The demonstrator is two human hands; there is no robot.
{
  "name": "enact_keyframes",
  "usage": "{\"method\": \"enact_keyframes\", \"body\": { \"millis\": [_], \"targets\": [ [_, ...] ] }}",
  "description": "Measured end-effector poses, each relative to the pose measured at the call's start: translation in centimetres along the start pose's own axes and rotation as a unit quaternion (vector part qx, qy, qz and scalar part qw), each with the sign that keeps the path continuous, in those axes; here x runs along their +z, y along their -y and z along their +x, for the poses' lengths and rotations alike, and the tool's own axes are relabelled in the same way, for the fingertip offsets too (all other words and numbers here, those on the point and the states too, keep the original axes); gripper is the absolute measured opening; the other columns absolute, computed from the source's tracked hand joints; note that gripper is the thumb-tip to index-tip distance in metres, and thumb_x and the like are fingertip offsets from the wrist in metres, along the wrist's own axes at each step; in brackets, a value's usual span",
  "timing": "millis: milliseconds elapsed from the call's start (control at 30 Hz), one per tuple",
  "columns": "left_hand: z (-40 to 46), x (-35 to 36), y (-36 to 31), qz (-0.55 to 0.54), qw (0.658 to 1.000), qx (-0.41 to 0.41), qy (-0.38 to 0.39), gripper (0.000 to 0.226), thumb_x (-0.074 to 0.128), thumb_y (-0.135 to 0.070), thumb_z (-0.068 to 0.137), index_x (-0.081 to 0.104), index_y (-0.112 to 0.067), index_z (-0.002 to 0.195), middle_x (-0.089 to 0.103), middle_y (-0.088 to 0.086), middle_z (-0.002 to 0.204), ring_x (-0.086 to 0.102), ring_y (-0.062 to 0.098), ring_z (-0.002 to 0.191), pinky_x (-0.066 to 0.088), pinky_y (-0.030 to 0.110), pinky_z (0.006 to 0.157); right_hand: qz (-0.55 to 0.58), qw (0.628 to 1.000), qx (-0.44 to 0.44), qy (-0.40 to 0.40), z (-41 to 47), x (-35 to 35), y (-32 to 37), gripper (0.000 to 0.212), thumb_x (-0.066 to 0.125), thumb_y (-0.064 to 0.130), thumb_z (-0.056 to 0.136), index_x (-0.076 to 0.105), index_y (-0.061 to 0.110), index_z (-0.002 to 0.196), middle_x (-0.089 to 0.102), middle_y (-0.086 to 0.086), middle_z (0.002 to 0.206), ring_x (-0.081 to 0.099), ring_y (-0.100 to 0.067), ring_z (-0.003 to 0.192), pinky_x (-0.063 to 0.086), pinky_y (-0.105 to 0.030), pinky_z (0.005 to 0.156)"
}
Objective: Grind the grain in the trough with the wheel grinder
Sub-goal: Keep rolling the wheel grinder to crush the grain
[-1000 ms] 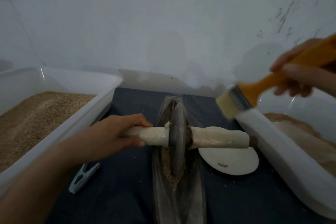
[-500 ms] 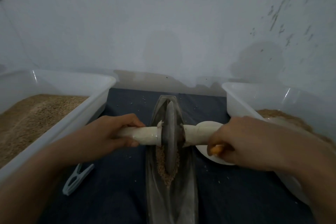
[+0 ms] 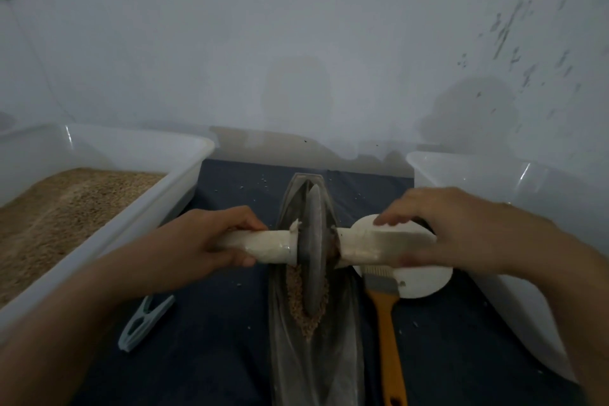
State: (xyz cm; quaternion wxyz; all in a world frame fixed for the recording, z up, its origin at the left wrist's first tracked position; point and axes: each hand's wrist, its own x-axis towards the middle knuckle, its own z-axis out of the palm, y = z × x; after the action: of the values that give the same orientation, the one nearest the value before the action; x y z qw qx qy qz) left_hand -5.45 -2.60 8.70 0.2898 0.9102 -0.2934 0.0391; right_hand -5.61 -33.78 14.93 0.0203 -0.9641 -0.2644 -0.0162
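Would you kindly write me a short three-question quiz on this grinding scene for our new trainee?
1. True or false: both hands hold the wheel grinder's handles.
2. What lies on the cloth right of the trough?
A. brush
B. spoon
C. knife
3. Fill in: the grain in the trough sits under the ____.

Key:
1. True; the left hand and right hand each grip a handle.
2. A, the brush.
3. wheel.
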Motion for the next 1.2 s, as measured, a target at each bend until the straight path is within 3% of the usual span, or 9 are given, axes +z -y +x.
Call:
{"method": "enact_keyframes", "body": {
  "millis": [100, 233, 400, 467, 567, 700, 833, 1000, 1200],
  "targets": [
    [0.1, 0.0, 0.1, 0.012, 1.0, -0.009, 0.005, 0.029, 0.064, -0.038, 0.082, 0.052, -0.049, 0.105, 0.057, -0.036, 0.101, 0.055, -0.011, 0.093, 0.041, 0.008, 0.078, 0.017, 0.997, 0.006, 0.081, 1.0, 1.9, -0.3, 0.048, 0.062, 0.047, 0.083, 0.047, 0.038, 0.127, 0.056, 0.016, 0.106, 0.051, 0.001, 0.091, 0.041, -0.015, 0.075],
    [0.3, 0.3, 0.2, 0.1, 0.994, -0.009, -0.033, 0.049, 0.042, -0.065, 0.079, 0.044, -0.05, 0.126, 0.055, -0.032, 0.113, 0.051, -0.009, 0.103, 0.039, 0.012, 0.085, 0.05, 0.997, 0.027, 0.058, 2.4, 3.3, -1.3, 0.046, 0.063, 0.041, 0.085, 0.049, 0.032, 0.128, 0.058, 0.013, 0.111, 0.053, -0.004, 0.095, 0.044, -0.024, 0.083],
    [1.5, 2.4, -0.4, 0.298, 0.933, 0.021, -0.199, 0.044, 0.065, -0.028, 0.082, 0.062, -0.006, 0.12, 0.07, 0.011, 0.1, 0.066, 0.032, 0.086, 0.05, 0.046, 0.074, 0.034, 0.995, 0.064, -0.069, 4.1, 5.1, -1.4, 0.049, 0.056, 0.033, 0.091, 0.043, 0.024, 0.137, 0.054, 0.0, 0.124, 0.049, -0.016, 0.112, 0.039, -0.027, 0.09],
    [1.7, 2.3, -0.4, 0.272, 0.944, -0.005, -0.187, 0.042, 0.07, -0.021, 0.082, 0.061, -0.009, 0.122, 0.069, 0.009, 0.104, 0.064, 0.031, 0.091, 0.046, 0.043, 0.081, 0.031, 0.995, 0.07, -0.07, 4.2, 5.1, -1.0, 0.047, 0.056, 0.039, 0.09, 0.046, 0.023, 0.134, 0.055, 0.0, 0.119, 0.05, -0.016, 0.108, 0.039, -0.028, 0.087],
    [1.0, 1.2, -0.2, 0.169, 0.975, -0.024, -0.144, 0.041, 0.061, -0.033, 0.086, 0.056, -0.027, 0.126, 0.062, -0.01, 0.109, 0.056, 0.009, 0.098, 0.039, 0.026, 0.086, -0.009, 0.998, 0.053, -0.023, 3.5, 4.0, 0.2, 0.039, 0.053, 0.049, 0.088, 0.056, 0.021, 0.116, 0.057, 0.001, 0.104, 0.053, -0.013, 0.094, 0.041, -0.028, 0.077],
    [-0.1, -0.6, -1.0, 0.018, 0.999, -0.047, -0.006, 0.034, 0.056, -0.052, 0.075, 0.057, -0.049, 0.109, 0.063, -0.028, 0.101, 0.056, -0.011, 0.095, 0.044, 0.012, 0.083, -0.055, 0.995, 0.008, 0.087, 0.9, 0.8, 2.1, 0.029, 0.056, 0.055, 0.084, 0.048, 0.03, 0.072, 0.049, 0.008, 0.07, 0.045, -0.002, 0.061, 0.032, -0.02, 0.054],
    [-0.7, -1.6, -1.9, -0.028, 0.998, -0.023, 0.043, 0.038, 0.059, -0.054, 0.07, 0.062, -0.045, 0.107, 0.062, -0.031, 0.102, 0.059, -0.007, 0.094, 0.044, 0.01, 0.078, -0.041, 0.985, -0.008, 0.169, -0.9, -0.6, 3.3, 0.03, 0.056, 0.059, 0.081, 0.054, 0.03, 0.086, 0.05, 0.009, 0.07, 0.049, -0.003, 0.066, 0.036, -0.018, 0.058],
    [0.3, -0.3, -1.5, 0.109, 0.993, -0.024, -0.036, 0.038, 0.051, -0.055, 0.078, 0.056, -0.047, 0.115, 0.06, -0.028, 0.103, 0.054, -0.009, 0.097, 0.041, 0.013, 0.083, -0.102, 0.99, 0.015, 0.097, 1.9, 1.8, 3.1, 0.021, 0.053, 0.03, 0.093, 0.058, 0.018, 0.11, 0.056, 0.001, 0.093, 0.055, -0.013, 0.084, 0.033, -0.019, 0.056],
    [1.7, 3.2, -0.3, 0.227, 0.952, -0.04, -0.203, 0.045, 0.071, -0.021, 0.08, 0.061, -0.015, 0.124, 0.068, 0.007, 0.11, 0.063, 0.028, 0.097, 0.045, 0.04, 0.087, -0.072, 0.989, 0.05, -0.116, 5.3, 6.0, 1.0, 0.05, 0.049, 0.013, 0.095, 0.031, 0.019, 0.141, 0.043, 0.0, 0.138, 0.038, -0.016, 0.124, 0.026, -0.021, 0.093]
  ]
}}
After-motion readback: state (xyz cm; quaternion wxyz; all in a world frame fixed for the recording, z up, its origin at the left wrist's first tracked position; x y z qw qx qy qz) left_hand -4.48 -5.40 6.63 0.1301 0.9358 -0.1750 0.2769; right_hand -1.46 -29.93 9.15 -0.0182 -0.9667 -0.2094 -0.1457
